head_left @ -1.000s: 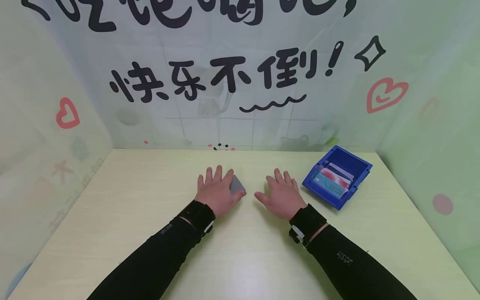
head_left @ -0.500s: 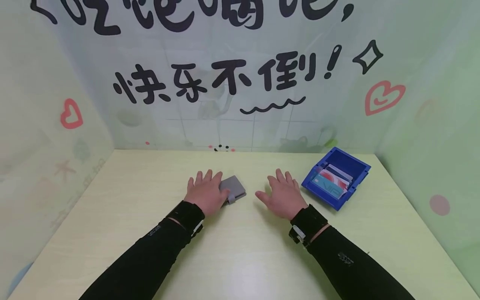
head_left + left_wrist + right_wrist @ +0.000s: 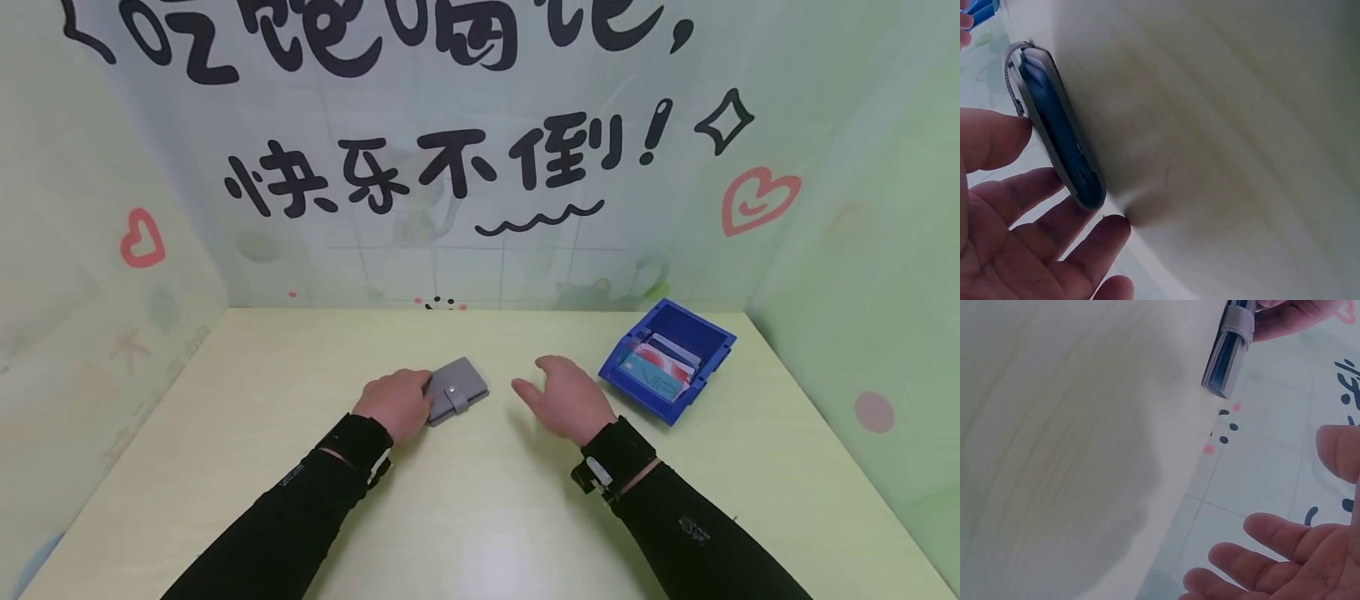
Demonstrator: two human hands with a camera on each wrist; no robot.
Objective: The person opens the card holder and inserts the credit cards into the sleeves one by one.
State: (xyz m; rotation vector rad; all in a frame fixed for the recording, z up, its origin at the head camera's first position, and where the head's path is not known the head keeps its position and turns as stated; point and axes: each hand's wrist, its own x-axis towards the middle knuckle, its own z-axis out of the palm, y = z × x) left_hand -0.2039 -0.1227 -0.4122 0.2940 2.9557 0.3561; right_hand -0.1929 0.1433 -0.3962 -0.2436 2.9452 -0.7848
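Note:
A grey card holder (image 3: 459, 387) with a snap strap lies on the pale table, its cover uppermost. My left hand (image 3: 394, 405) holds its left end. In the left wrist view, the thumb (image 3: 997, 137) touches the cover of the card holder (image 3: 1063, 131) and bent fingers meet its rounded spine; blue inner leaves show along the edge. My right hand (image 3: 572, 403) hovers to the right of the card holder, apart from it, holding nothing. Its fingers are loosely bent in the right wrist view, where the strap end of the card holder (image 3: 1229, 359) appears near the top.
An open blue box (image 3: 684, 323) stands at the back right, near my right hand. Several cards (image 3: 651, 375) lean in it, one marked VIP. A printed backdrop (image 3: 420, 267) rises behind the table (image 3: 285, 400), with side panels left and right.
My left hand has slid left off the card holder's top, uncovering it, and its fingers have bent around the left end. My right hand stays nearly in place, its fingers bending more.

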